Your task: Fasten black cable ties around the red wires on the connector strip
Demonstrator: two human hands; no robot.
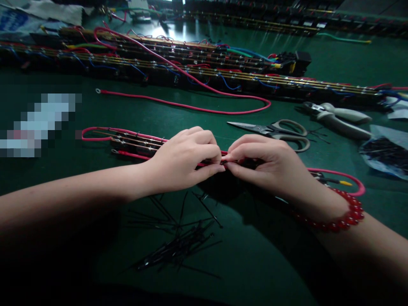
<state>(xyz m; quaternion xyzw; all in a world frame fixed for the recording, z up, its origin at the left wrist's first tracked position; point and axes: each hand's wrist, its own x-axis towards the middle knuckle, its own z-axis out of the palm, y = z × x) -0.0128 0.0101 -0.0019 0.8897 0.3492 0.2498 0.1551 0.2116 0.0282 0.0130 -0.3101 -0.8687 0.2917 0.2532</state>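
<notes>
A narrow black strip assembly [137, 144] with brass-coloured rods lies across the middle of the table, partly under both hands. Along it runs a red cable [338, 174], looped at both ends, with black ties around it on the left part. My left hand [189, 157] is closed in a pinch at the middle of the strip. Against it, my right hand [263, 159] pinches at the same spot, fingertips nearly touching the left ones. What lies between the fingertips is too small and hidden to name. A red bead bracelet [349, 212] circles the right wrist.
Scissors [270, 129] and grey-handled cutters [338, 119] lie beyond my right hand. A bag of black ties [387, 148] is at the right. Loose black ties [178, 246] are near me. Long wired strips [191, 72] and a loose red cable [178, 103] stretch across the back.
</notes>
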